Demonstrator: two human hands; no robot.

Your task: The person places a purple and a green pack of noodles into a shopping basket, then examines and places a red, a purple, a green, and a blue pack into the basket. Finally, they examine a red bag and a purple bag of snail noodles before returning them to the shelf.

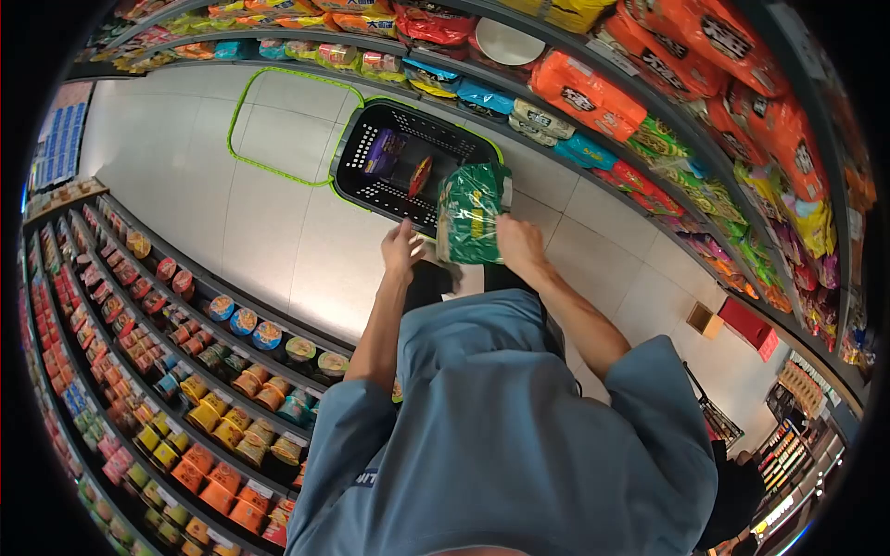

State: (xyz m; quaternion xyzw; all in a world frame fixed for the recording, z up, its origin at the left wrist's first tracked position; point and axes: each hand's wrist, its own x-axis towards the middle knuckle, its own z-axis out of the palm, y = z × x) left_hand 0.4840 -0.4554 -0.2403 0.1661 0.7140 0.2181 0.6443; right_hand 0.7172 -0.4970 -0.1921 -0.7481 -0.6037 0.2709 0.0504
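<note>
In the head view, my right hand (521, 243) grips the right side of a green plastic-wrapped multipack (471, 211), probably of instant noodles. The pack is held above the near right end of a black shopping basket (357, 185) and hides part of its rim. My left hand (402, 248) is apart from the pack, just to its left near the basket's front edge, fingers spread with nothing in them. Inside the basket lie a purple package (385, 152) and a small red package (421, 176). The basket's bright green handle (243, 159) is folded out to the left.
Shelves of bagged noodles (586, 93) line the far and right side. Tiered shelves of cup noodles (209, 412) run along the left. The basket stands on pale floor tiles (306, 250). A red box (747, 326) and a person in dark clothes (737, 491) are at the right.
</note>
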